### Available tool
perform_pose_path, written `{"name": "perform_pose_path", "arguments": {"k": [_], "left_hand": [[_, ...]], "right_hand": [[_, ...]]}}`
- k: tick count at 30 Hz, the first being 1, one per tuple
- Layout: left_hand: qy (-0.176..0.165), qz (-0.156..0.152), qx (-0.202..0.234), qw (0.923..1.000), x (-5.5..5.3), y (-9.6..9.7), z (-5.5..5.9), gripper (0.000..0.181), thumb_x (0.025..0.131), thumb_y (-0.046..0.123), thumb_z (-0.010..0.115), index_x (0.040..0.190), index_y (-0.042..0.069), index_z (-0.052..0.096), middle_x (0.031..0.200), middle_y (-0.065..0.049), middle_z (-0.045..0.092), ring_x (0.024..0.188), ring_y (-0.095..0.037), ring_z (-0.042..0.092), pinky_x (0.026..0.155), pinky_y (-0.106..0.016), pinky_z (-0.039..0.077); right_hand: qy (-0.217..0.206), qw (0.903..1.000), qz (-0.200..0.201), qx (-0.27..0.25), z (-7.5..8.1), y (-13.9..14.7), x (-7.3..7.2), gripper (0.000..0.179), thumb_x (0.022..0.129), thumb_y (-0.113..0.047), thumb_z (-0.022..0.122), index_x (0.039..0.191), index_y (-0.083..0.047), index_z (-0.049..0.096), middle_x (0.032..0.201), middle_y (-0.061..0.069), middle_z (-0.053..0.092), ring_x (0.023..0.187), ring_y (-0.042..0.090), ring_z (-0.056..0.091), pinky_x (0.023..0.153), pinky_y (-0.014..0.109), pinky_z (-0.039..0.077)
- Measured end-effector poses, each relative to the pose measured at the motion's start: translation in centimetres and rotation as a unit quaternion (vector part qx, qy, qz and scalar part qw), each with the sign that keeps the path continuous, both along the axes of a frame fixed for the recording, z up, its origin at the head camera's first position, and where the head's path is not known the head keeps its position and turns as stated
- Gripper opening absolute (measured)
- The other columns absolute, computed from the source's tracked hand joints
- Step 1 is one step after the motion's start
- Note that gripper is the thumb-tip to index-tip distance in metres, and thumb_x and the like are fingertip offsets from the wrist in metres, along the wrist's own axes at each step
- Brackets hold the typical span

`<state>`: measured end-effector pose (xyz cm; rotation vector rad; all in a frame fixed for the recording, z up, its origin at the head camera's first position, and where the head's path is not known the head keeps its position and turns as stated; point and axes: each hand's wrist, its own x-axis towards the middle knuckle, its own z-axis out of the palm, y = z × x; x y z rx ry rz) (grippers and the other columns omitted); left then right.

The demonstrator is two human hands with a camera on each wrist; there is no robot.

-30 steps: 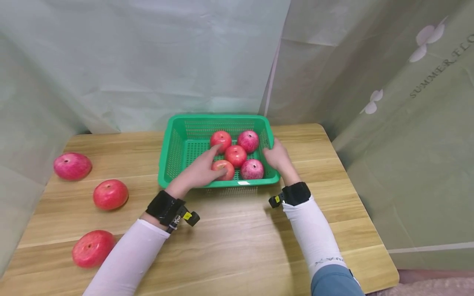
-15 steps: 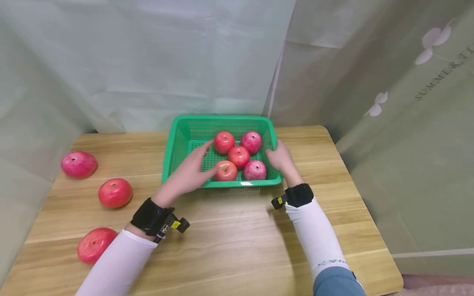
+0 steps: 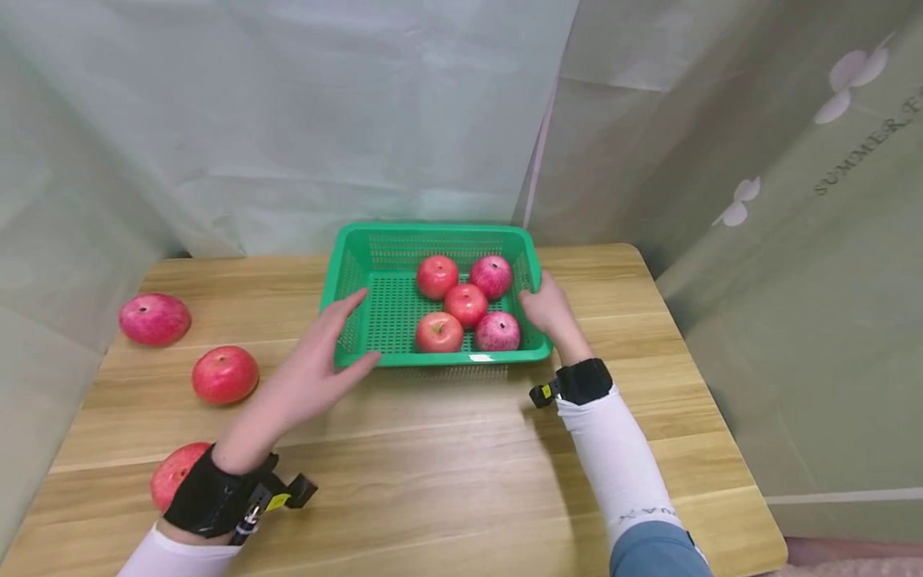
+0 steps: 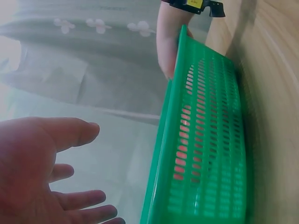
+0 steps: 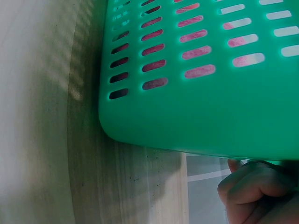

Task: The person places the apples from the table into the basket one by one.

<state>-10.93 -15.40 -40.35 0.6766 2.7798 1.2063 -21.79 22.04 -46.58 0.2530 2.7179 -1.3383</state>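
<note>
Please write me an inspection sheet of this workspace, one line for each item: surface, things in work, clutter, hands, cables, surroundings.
Surface: wooden table, light planks.
Things in work: green basket at the back middle, five red apples inside, grouped toward its right side.
Clutter: three loose apples on the table's left part; the nearest is partly hidden by the left wrist.
Hands: left hand with fingers straight, empty, beside the basket's left front corner; right hand grips the basket's right rim.
Cables: nothing seen; black wrist bands with small devices only.
Surroundings: pale curtains behind, printed cloth at right.
</note>
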Motion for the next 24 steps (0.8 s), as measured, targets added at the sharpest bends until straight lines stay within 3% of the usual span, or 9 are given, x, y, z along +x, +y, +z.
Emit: {"name": "perform_pose_path", "arguments": {"k": [4, 6, 9, 11, 13, 20, 24], "left_hand": [[0.01, 0.025, -0.006, 0.9996, 2.0, -2.1, 0.0, 0.091, 0.101, 0.028, 0.078, 0.172, 0.02, 0.022, 0.168, -0.019, 0.036, 0.147, -0.045, 0.043, 0.103, -0.068, 0.05], [0.018, 0.037, -0.011, 0.9991, 2.8, -3.3, -0.3, 0.092, 0.099, 0.027, 0.08, 0.172, 0.02, 0.025, 0.167, -0.017, 0.039, 0.146, -0.044, 0.044, 0.105, -0.068, 0.049], [0.027, 0.053, -0.005, 0.9982, 4.2, -5.2, -1.1, 0.092, 0.096, 0.024, 0.083, 0.171, 0.019, 0.029, 0.165, -0.016, 0.041, 0.144, -0.041, 0.046, 0.113, -0.036, 0.048], [0.025, 0.063, -0.004, 0.9977, 5.2, -6.4, -1.7, 0.092, 0.096, 0.022, 0.084, 0.17, 0.019, 0.029, 0.165, -0.016, 0.042, 0.141, -0.04, 0.048, 0.11, -0.014, 0.039], [0.023, 0.07, 0.001, 0.9973, 6.2, -7.6, -2.4, 0.092, 0.096, 0.02, 0.083, 0.171, 0.019, 0.029, 0.164, -0.018, 0.042, 0.137, -0.041, 0.049, 0.101, 0.0, 0.027], [0.029, 0.083, -0.02, 0.9959, 8.4, -10.5, -4.0, 0.092, 0.094, 0.015, 0.086, 0.169, 0.013, 0.032, 0.164, -0.022, 0.041, 0.145, -0.033, 0.04, 0.102, 0.001, 0.025], [0.008, 0.089, -0.039, 0.9952, 9.3, -11.7, -4.4, 0.095, 0.093, 0.018, 0.086, 0.17, 0.016, 0.03, 0.163, -0.022, 0.04, 0.14, -0.045, 0.042, 0.104, 0.001, 0.015]], "right_hand": [[0.0, 1.0, -0.001, -0.001, 0.0, 0.0, 0.0, 0.049, 0.107, -0.018, 0.053, 0.152, -0.001, 0.046, 0.14, 0.024, 0.059, 0.126, 0.038, 0.059, 0.103, 0.057, 0.054], [0.001, 1.0, 0.0, -0.001, 0.0, -0.1, 0.0, 0.049, 0.107, -0.018, 0.052, 0.152, -0.001, 0.046, 0.14, 0.024, 0.059, 0.125, 0.037, 0.059, 0.102, 0.057, 0.054], [0.001, 1.0, 0.004, -0.003, -0.1, -0.2, 0.0, 0.048, 0.107, -0.017, 0.052, 0.152, -0.001, 0.047, 0.14, 0.023, 0.059, 0.125, 0.037, 0.059, 0.102, 0.057, 0.054], [-0.002, 1.0, 0.005, -0.006, -0.1, -0.3, 0.1, 0.048, 0.107, -0.018, 0.052, 0.152, -0.001, 0.047, 0.139, 0.023, 0.059, 0.124, 0.037, 0.059, 0.102, 0.057, 0.054], [-0.006, 0.9999, 0.003, -0.009, -0.1, -0.3, 0.1, 0.048, 0.108, -0.018, 0.052, 0.151, 0.0, 0.046, 0.138, 0.024, 0.059, 0.124, 0.037, 0.059, 0.101, 0.056, 0.055], [-0.011, 0.9999, 0.001, -0.01, 0.0, 0.0, 0.2, 0.048, 0.108, -0.018, 0.052, 0.152, 0.0, 0.045, 0.139, 0.024, 0.058, 0.125, 0.038, 0.059, 0.102, 0.057, 0.054], [-0.013, 0.9998, -0.001, -0.014, 0.0, 0.1, 0.2, 0.049, 0.108, -0.019, 0.052, 0.153, 0.0, 0.044, 0.14, 0.024, 0.057, 0.126, 0.039, 0.058, 0.102, 0.058, 0.054]]}}
